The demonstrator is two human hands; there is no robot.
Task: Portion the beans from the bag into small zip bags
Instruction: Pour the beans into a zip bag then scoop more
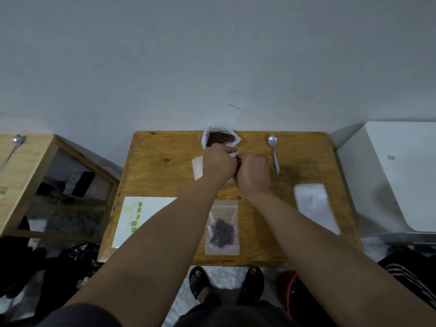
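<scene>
The open clear plastic bag of brown beans stands at the far edge of the wooden table. The left hand grips its near rim; the right hand curls beside, hold unclear. A sideways tug could topple it, spilling beans.

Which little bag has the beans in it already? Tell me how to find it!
Find the wooden table against the wall. Near the middle of its front edge, closest to the person, lies a small clear zip bag. Unlike the stack of zip bags to its right, which looks empty, it holds a dark clump of beans.
</scene>
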